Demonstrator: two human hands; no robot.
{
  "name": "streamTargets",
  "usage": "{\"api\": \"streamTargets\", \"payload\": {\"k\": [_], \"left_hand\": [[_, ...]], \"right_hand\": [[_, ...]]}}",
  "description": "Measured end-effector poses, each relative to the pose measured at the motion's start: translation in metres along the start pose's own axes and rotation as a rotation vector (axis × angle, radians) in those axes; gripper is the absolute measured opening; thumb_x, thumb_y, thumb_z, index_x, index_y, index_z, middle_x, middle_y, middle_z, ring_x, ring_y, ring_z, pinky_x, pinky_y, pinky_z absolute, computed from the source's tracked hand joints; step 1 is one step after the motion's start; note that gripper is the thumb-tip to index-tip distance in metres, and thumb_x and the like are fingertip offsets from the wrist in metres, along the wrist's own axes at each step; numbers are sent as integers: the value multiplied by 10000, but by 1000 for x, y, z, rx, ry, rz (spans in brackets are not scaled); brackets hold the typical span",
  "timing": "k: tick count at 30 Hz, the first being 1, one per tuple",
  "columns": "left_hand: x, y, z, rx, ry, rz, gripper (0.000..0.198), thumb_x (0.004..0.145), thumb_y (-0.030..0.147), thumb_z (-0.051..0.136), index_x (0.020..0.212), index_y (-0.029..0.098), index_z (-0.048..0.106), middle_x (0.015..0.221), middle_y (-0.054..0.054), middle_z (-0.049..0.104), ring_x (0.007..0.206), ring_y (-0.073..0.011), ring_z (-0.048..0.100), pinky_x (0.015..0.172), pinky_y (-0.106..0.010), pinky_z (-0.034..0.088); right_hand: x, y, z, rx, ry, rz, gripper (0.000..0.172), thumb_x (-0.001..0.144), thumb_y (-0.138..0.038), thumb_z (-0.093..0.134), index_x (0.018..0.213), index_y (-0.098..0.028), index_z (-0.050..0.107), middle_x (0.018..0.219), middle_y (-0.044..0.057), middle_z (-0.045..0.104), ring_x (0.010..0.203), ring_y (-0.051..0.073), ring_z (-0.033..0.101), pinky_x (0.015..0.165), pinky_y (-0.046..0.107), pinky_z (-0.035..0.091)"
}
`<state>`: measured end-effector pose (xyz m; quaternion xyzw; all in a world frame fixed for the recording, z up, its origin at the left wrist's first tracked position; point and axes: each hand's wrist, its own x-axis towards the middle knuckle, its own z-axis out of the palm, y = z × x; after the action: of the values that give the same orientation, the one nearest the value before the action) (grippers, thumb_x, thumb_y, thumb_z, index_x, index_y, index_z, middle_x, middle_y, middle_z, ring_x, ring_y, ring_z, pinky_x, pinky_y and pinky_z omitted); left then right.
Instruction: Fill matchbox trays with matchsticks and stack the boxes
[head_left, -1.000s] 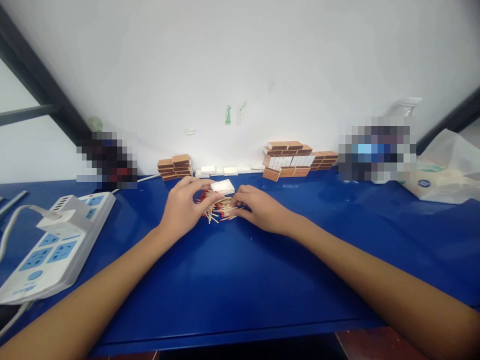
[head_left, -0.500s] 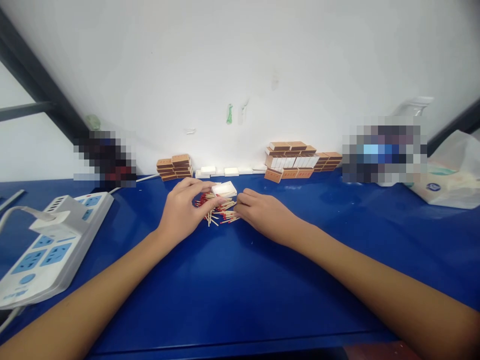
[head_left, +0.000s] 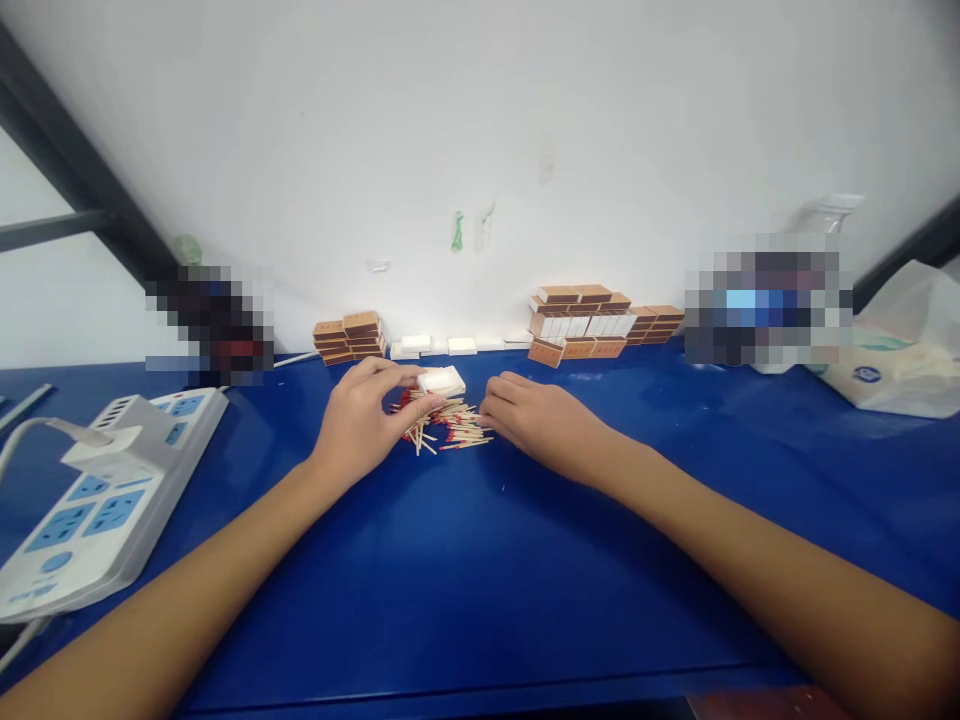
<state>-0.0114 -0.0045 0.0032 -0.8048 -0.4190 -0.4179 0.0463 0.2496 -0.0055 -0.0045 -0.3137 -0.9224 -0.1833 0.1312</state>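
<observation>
Between thumb and fingers, my left hand (head_left: 360,408) grips a small white matchbox tray (head_left: 442,381) above a heap of loose matches (head_left: 459,428). The matches have red heads and pale sticks and lie in a messy pile on the blue table. My right hand (head_left: 536,418) rests at the right edge of the heap, its fingers curled and pressed together beside the match ends. Whatever its fingertips pinch, if anything, is hidden from view.
Stacked brown matchboxes (head_left: 349,337) stand by the wall, with a larger stack (head_left: 581,325) further right. White trays (head_left: 463,345) lie between them. A power strip (head_left: 120,500) with a plugged-in adapter sits on the left. A tissue pack (head_left: 881,375) is at far right.
My right hand has shifted slightly right, away from the tray, uncovering more matches. My left hand, still holding the tray, has moved a little left.
</observation>
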Motion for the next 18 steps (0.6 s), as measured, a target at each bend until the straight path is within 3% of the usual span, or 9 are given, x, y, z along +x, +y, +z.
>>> {"api": "streamTargets", "payload": {"k": [18], "left_hand": [[0,-7,1,21,-89,-11,365,870,448,794,1152,221,746,1002,-61,726,925,-222,689,839,-389,563]], "right_hand": [[-3,10,-15,9,25,96,330,1117,-311,377,1007,-141,637,1008,119,634,862,202,558,661,318,391]]}}
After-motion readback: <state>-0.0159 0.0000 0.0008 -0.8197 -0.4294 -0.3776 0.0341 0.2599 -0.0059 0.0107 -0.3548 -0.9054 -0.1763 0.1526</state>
